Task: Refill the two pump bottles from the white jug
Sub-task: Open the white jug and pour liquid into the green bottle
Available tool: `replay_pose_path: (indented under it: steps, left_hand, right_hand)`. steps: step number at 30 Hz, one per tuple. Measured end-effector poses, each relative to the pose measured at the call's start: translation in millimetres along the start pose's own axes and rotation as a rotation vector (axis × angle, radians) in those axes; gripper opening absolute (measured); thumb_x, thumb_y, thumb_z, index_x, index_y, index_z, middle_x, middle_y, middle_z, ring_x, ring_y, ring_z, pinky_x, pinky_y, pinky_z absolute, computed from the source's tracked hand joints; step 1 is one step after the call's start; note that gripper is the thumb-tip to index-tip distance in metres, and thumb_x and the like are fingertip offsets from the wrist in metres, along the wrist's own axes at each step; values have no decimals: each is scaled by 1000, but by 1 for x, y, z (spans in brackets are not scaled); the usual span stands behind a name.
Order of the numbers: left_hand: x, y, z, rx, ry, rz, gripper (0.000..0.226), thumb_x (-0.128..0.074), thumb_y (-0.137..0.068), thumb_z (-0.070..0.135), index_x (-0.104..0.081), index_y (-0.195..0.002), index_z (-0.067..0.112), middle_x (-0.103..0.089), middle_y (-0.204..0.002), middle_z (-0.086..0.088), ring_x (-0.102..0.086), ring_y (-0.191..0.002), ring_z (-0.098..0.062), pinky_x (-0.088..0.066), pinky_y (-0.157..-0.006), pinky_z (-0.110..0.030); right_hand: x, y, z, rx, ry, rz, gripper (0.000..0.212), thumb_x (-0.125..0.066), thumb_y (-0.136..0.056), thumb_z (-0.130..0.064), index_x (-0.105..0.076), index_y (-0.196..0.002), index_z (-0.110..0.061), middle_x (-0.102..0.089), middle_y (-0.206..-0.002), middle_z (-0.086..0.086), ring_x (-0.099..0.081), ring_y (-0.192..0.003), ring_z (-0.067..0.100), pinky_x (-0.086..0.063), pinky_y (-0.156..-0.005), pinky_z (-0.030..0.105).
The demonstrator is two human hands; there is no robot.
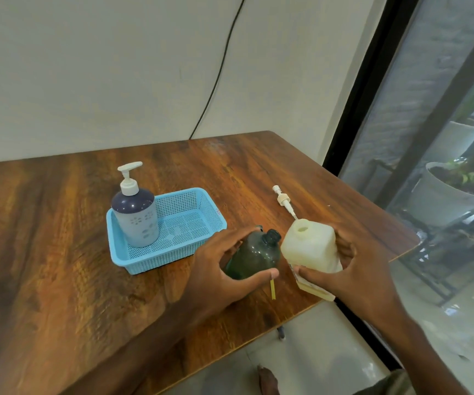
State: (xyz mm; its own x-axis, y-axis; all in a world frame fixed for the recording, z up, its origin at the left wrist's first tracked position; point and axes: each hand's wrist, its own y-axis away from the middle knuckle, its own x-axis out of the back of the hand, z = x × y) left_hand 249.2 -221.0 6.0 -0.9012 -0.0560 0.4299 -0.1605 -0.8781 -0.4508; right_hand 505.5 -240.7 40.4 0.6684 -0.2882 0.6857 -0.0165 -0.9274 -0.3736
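Left hand (216, 267), green bottle (254, 256); right hand (355, 270), white jug (310, 248)

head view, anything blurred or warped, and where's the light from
Head view: wide-angle bend curves the window frame and the table edge; light seems to come from the window on the right; the green bottle and white jug look sharp; the plant pots outside are soft.

Soft window daylight, wide-angle edge bending.
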Motion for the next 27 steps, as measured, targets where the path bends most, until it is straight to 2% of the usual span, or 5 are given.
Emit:
replay_pose_path:
  steps: [5,15,20,24,27]
  left_hand:
    - [1,2,0,-10,32,1,77,-86,-72,61,-63,-138,28,-67,-126,19,-61,-121,-4,-54,-83,-9]
    - [3,2,3,-47,52,-27,71,-87,-72,57,-60,-135,39,-68,-123,16,-62,-119,-5,-57,-78,-12]
    - [3,2,2,-63,56,-39,72,-88,-72,56,-60,-137,38,-67,-124,16,-62,-120,-9,-60,-78,-17]
    - [5,1,2,-74,43,-41,74,-88,-71,56,-58,-136,41,-66,-125,15,-59,-121,-3,-54,-79,-8]
    - [5,1,1,-79,46,-54,73,-90,-71,54,-60,-136,39,-66,-125,15,-60,-119,-4,-57,-80,-12]
  right_hand:
    - [2,1,-1,15,64,-25,88,-97,-57,-46,-61,-136,-28,-66,-126,-11,-60,-117,14,-58,-87,30]
    - [6,2,-1,4,139,-80,90,-96,-60,-42,-58,-141,-28,-65,-133,-9,-56,-123,14,-49,-92,26]
    - [6,2,-5,0,169,-89,86,-97,-60,-36,-60,-137,-28,-65,-130,-10,-50,-116,4,-33,-78,5]
    - [7,1,-8,6,173,-103,87,-98,-60,-36,-59,-138,-30,-66,-130,-10,-54,-117,8,-37,-81,10]
    - [8,2,-9,15,186,-105,88,-98,-59,-38,-58,-138,-31,-66,-127,-12,-55,-118,10,-38,-79,11]
